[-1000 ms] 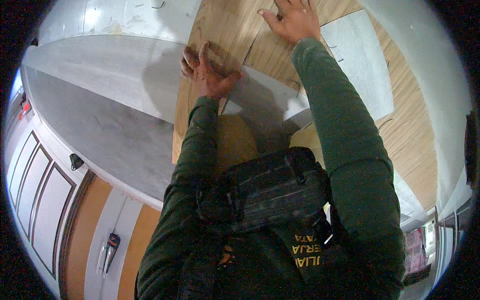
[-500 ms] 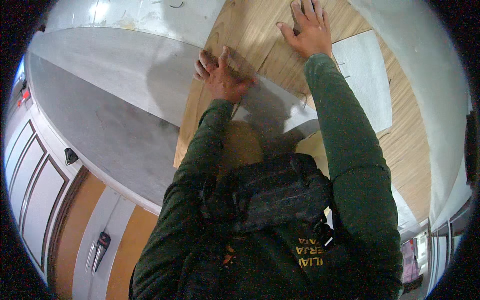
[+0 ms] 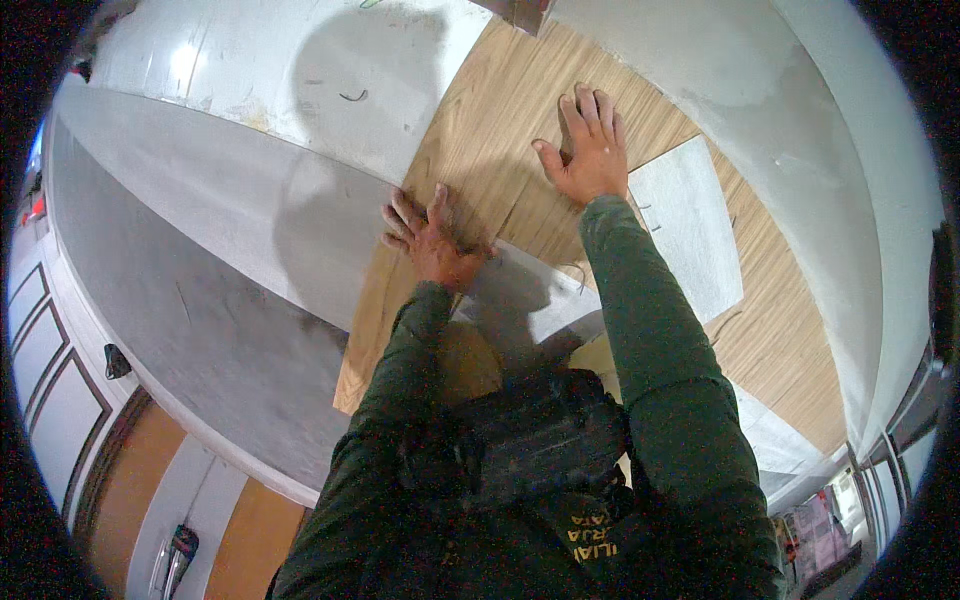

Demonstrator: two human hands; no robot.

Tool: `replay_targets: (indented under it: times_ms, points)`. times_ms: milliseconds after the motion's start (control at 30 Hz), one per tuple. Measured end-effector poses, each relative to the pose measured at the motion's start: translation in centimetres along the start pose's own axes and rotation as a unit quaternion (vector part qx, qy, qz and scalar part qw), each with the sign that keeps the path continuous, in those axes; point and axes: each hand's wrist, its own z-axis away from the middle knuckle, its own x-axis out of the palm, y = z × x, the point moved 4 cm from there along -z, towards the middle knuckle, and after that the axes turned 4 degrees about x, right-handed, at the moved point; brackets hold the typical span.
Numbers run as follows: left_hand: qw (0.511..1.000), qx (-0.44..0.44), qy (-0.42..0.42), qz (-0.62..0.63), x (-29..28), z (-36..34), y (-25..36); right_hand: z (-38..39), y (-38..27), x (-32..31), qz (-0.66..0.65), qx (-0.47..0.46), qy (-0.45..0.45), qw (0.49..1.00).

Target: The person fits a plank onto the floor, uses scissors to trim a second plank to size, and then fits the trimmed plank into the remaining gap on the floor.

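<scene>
My left hand (image 3: 435, 250) lies with spread fingers on the wood-look plank (image 3: 370, 340) at the left edge of the laid boards, its fingertips near that plank's outer edge. Farther right and higher, my right hand (image 3: 595, 165) rests palm down, fingers stretched out, on another wood-look board (image 3: 540, 75). Neither hand holds anything. Between my forearms a pale grey piece (image 3: 545, 300) shows, partly in shadow. Another pale grey panel (image 3: 690, 220) sits among the wood-look boards right of my right hand. Thin dark curved bits (image 3: 725, 322) stick up near the panel edges.
Grey surface (image 3: 230, 270) and a pale band (image 3: 230, 170) stretch left. A stained whitish surface (image 3: 390, 90) lies ahead, with a brown object (image 3: 525, 12) at the top edge. A plain grey wall (image 3: 800, 120) curves along the right. A dark-handled tool (image 3: 180, 550) is lower left.
The view has tilted farther ahead, so boards and hands appear lower and the brown object has come in at the top. Both hands stay flat on the boards, with little visible shift.
</scene>
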Motion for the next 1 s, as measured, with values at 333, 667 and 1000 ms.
replay_targets:
  times_ms: [333,667,1000]
  points:
    - [1.0,-0.011,-0.018,-0.015,-0.4,0.0,0.0,-0.3,-0.4,0.1,0.013,-0.001,-0.025,1.0]
    - [1.0,-0.007,-0.013,-0.02,0.2,-0.4,-0.7,-0.3,-0.8,0.0,0.011,-0.004,-0.015,1.0]
    - [0.999,-0.03,-0.019,-0.02,-0.1,-0.4,-0.4,-0.3,-1.0,-0.3,0.002,-0.006,-0.016,1.0]
